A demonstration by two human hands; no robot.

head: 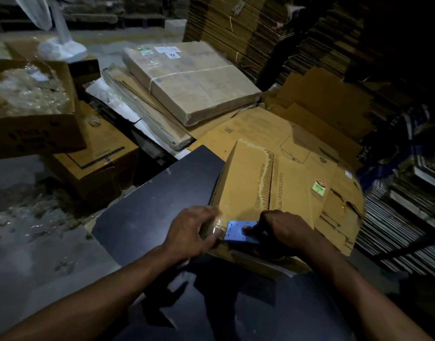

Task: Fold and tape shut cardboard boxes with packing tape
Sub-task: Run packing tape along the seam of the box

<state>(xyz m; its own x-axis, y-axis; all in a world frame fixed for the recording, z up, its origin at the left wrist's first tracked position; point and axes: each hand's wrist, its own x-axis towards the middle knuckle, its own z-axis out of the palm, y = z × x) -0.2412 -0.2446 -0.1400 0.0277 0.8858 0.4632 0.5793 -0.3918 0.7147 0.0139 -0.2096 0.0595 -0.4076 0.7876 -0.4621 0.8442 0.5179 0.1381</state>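
Nearest the camera, the left hand (195, 228) presses flat, fingers fairly straight, on clear packing tape (215, 226) at the near edge of a cardboard box (280, 193). Just beside it, the right hand (283, 230) curls its fingers around a blue tape dispenser (238, 232) set against that same edge. The box lies on a dark counter (157, 210), its seam running away from the person. Beyond, a strapped flat bundle of cartons (187, 80) rests on loose cardboard, with tall stacks of flattened boxes (236, 23) behind.
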